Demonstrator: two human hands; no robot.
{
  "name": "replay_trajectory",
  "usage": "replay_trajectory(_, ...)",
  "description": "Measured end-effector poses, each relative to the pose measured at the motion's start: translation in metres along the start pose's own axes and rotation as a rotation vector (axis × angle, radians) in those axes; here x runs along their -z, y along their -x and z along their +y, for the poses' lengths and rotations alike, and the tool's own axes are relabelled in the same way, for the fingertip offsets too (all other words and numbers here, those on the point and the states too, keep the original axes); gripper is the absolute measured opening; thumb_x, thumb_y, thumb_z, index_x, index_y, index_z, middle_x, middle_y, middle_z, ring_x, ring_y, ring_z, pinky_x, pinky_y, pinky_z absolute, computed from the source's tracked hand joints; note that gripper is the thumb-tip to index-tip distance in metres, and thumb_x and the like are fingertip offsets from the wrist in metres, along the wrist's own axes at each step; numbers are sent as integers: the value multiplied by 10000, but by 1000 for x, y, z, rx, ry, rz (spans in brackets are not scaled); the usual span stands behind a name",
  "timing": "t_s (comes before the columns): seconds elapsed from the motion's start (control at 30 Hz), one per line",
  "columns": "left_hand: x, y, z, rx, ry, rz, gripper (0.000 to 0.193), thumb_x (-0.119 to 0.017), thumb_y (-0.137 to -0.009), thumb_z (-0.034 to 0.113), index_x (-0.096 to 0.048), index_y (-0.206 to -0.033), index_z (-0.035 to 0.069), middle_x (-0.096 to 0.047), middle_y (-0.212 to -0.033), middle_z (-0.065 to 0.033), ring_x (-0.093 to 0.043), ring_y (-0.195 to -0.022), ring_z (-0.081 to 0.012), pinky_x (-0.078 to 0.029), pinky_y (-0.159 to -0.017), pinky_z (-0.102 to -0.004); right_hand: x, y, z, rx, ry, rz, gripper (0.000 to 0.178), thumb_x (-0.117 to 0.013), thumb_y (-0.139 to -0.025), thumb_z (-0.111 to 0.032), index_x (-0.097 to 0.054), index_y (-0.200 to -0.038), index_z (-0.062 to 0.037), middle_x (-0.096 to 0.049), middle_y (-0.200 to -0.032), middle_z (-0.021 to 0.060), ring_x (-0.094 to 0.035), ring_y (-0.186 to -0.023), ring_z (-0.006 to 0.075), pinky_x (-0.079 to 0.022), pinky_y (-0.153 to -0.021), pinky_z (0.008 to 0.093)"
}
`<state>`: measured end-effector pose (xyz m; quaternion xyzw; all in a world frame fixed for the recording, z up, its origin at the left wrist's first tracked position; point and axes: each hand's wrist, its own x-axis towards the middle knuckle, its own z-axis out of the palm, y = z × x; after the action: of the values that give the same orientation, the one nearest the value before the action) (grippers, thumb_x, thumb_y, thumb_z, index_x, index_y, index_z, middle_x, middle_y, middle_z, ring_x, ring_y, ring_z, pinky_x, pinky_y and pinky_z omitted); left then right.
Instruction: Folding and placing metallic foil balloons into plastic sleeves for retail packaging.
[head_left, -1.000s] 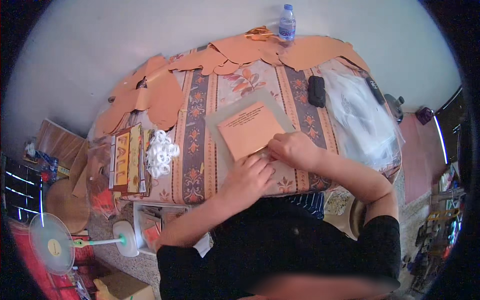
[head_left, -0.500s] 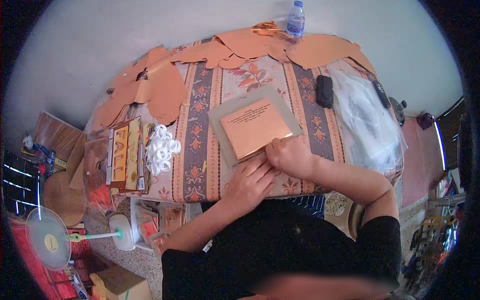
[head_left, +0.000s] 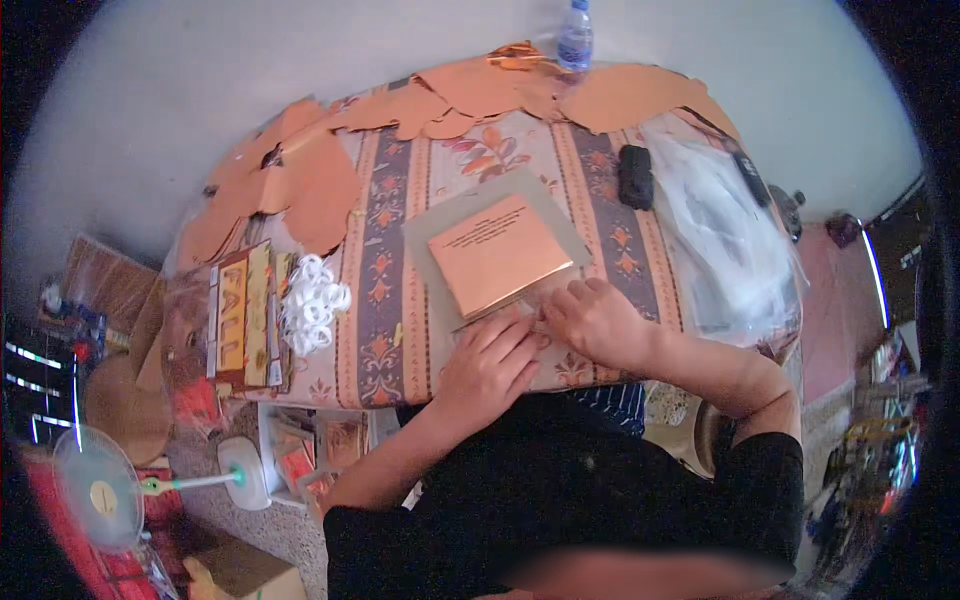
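White loops (head_left: 315,303) and orange square (head_left: 498,258) flank a passable tablecloth strip (head_left: 383,255).

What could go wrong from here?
The left hand and right hand are close to the orange packet; a nudge might shift it on the grey square.
The heaped white rings might scatter if brushed.
The bottle stands by the overlapping orange cutouts; it might tip if they're pulled.

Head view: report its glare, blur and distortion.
Head view: black corners, and the outline of the table looks bowed; head view: whitish glare on the plastic bags, a bright glint along the near edge of the orange packet; head view: a pinkish patch at the bottom is smeared beyond recognition.
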<state>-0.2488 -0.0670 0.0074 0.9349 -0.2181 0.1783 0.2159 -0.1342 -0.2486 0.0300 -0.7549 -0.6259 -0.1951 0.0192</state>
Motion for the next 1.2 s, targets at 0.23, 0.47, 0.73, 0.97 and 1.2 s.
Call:
replay_trajectory(0.23, 11, -12, -1, -27, 107, 84, 251, -674, -765, 93, -642, -1005, 27, -593, -1142, -119, -572, -1049, -281, -439, -911, -392, 51, 55, 8, -146, -306, -52, 124, -636, -767, -147, -588, -831, -53, -521, -729, 72, -571, -652, 251, -462, -567, 370)
replay_trajectory(0.47, 29, -60, -20, -83, -45, 63, 182, -652, -788, 94, -637, -949, 11, -613, -1089, -129, -569, -1008, -305, -445, -871, -408, 86, 95, 74, -715, -67, 175, 81, -625, -812, -126, -619, -809, -45, -595, -725, 126, -602, -651, 310, -476, -575, 388)
replay_trajectory(0.73, -6, -89, -57, -38, -11, 59, 202, -626, -826, 160, -643, -972, 23, -621, -1080, -133, -558, -1051, -318, -421, -933, -418, 17, 127, 156, -937, 129, -185, 121, -587, -801, -149, -624, -829, -37, -634, -883, 160, -652, -789, 331, -542, -683, 427)
replay_trajectory(0.97, -10, -84, -54, -49, -25, 84, 320, -680, -784, 231, -624, -1037, 43, -603, -1135, -120, -518, -1136, -293, -391, -973, -434, 6, 138, 180, -1088, 141, -102, 171, -581, -759, -159, -624, -844, -18, -630, -917, 190, -646, -846, 338, -527, -718, 458)
replay_trajectory(1.2, -11, -82, -54, -42, -9, 70, 374, -696, -775, 260, -632, -1066, 35, -608, -1159, -117, -519, -1145, -284, -386, -980, -430, 12, 132, 175, -1089, 269, -279, 122, -572, -737, -131, -593, -762, -14, -642, -823, 186, -629, -760, 367, -497, -688, 468)
